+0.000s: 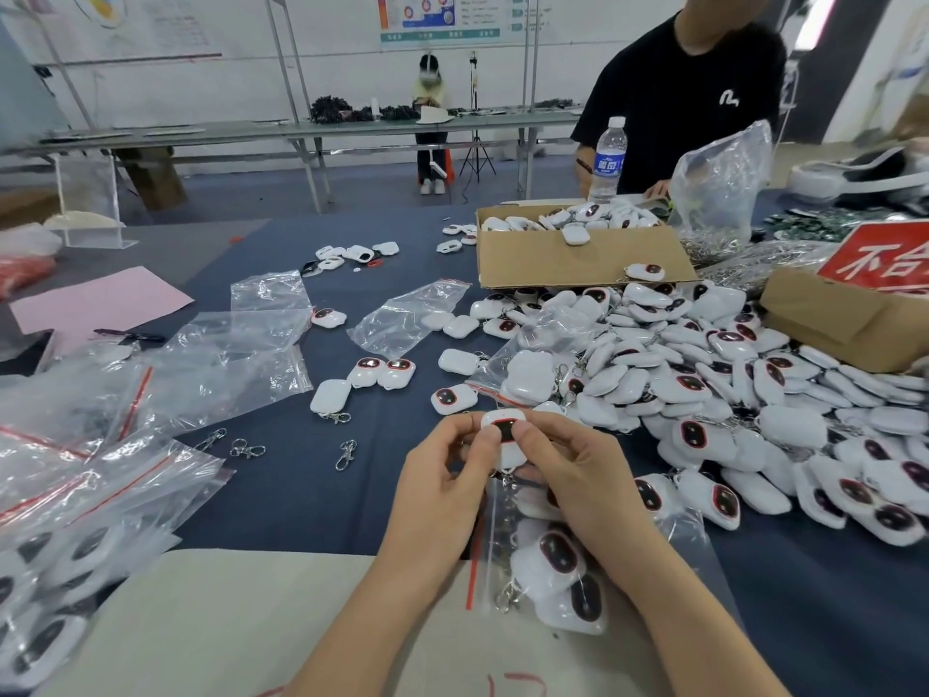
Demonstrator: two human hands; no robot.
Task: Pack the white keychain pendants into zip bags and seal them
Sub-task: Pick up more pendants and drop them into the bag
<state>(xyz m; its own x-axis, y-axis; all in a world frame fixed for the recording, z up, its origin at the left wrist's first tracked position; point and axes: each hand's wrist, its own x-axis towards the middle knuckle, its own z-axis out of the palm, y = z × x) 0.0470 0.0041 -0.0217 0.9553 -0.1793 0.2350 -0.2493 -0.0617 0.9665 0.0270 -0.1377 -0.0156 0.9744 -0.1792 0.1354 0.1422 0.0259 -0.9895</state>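
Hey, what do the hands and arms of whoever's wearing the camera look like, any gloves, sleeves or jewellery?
No gloves: the left hand and right hand are bare. Both forearms are bare too, with no sleeve showing down to the bottom edge of the picture. No watch, bracelet or ring is visible.

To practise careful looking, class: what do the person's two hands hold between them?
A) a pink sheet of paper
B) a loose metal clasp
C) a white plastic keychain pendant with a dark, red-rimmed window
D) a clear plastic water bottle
C: the fingers of the left hand and the right hand pinch the white plastic keychain pendant with a dark, red-rimmed window from either side.
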